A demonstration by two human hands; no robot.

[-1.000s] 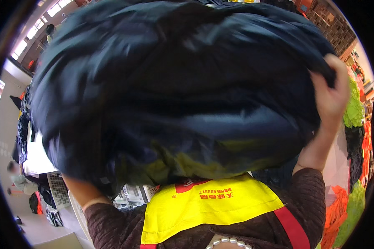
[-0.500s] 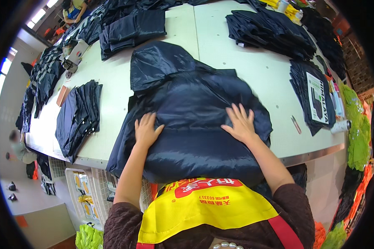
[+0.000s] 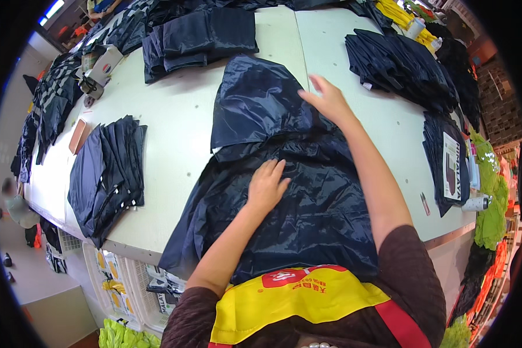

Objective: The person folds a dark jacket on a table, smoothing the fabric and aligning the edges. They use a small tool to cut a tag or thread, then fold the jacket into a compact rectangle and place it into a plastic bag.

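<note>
Table (image 3: 185, 145) (pale): one jacket (image 3: 284, 191), two hands flat.

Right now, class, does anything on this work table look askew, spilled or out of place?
Nothing is spilled or damaged. Only the dark jacket under the left hand and right hand looks untidy: it lies wrinkled, with its lower edge hanging over the table edge, unlike the folded stacks around it.

Left of my hands a fanned stack of dark folded garments (image 3: 107, 174) lies on the pale tabletop (image 3: 174, 122). Beyond them sits another dark folded pile (image 3: 200, 36). To their right, more dark stacks (image 3: 403, 66) and a white cylinder (image 3: 475, 203).
</note>
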